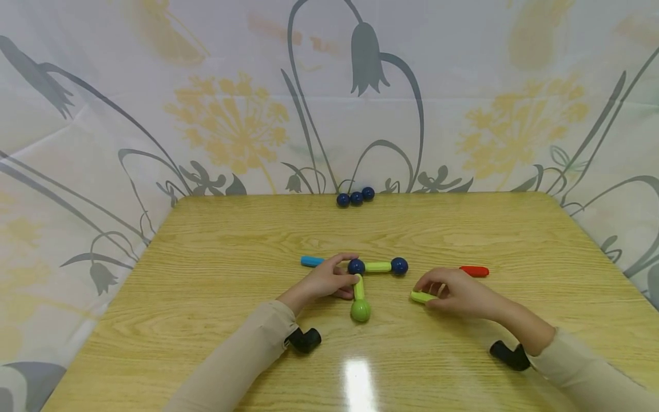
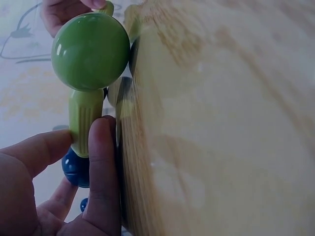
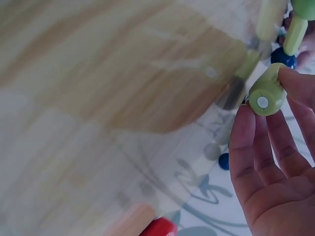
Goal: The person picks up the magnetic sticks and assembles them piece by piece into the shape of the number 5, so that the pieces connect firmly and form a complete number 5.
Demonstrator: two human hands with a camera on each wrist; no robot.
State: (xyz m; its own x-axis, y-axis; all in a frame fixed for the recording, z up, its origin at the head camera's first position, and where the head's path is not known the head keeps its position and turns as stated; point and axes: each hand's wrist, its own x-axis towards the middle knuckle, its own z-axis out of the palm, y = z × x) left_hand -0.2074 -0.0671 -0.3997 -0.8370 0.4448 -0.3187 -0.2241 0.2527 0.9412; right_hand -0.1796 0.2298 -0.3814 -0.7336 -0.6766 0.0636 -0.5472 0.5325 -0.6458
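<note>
On the table stands an L-shaped magnetic building piece. Its corner is a dark blue ball (image 1: 356,267); one light green rod (image 1: 378,266) runs right to another dark blue ball (image 1: 399,266). A second light green rod (image 1: 358,289) runs toward the front, ending in a green ball (image 1: 360,311). The left hand (image 1: 328,279) pinches this front rod between thumb and finger near the corner ball, as the left wrist view shows. Right of the piece, the right hand (image 1: 455,293) holds a loose light green rod (image 3: 267,93) by thumb and fingertips, its round silvery end facing the wrist camera.
A blue rod (image 1: 312,261) lies just behind the left hand. Beyond the right hand is a red rod (image 1: 474,271). Three dark blue balls (image 1: 356,198) sit in a row at the table's back edge, before a flower-patterned cloth (image 1: 329,114).
</note>
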